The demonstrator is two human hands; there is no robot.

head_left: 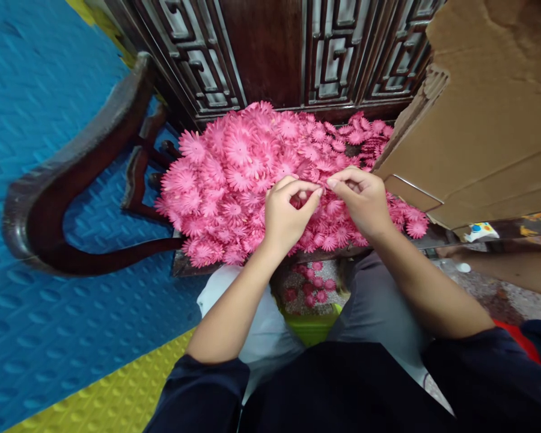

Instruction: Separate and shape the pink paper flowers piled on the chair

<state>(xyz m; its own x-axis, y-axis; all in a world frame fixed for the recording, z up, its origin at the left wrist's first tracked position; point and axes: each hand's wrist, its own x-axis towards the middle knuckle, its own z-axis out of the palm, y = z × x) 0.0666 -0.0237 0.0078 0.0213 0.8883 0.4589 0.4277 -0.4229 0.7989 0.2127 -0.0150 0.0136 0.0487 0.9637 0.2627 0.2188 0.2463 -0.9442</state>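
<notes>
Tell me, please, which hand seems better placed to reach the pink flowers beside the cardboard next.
Probably the right hand: it is nearer the cardboard and the pink flowers beside it, while the left hand is farther from both.

A dark wooden desk [183, 264], built like a bench, stands with a curved armrest [40, 198] at its left end. Its tall back has a plain panel [264, 54] flanked by angular fretwork [333, 42], whose ridges catch pale light. Blue ridged matting [94, 337] covers the floor at left, bordered by yellow matting [117, 379] near the front; speckled flooring [527, 307] shows at right.
</notes>
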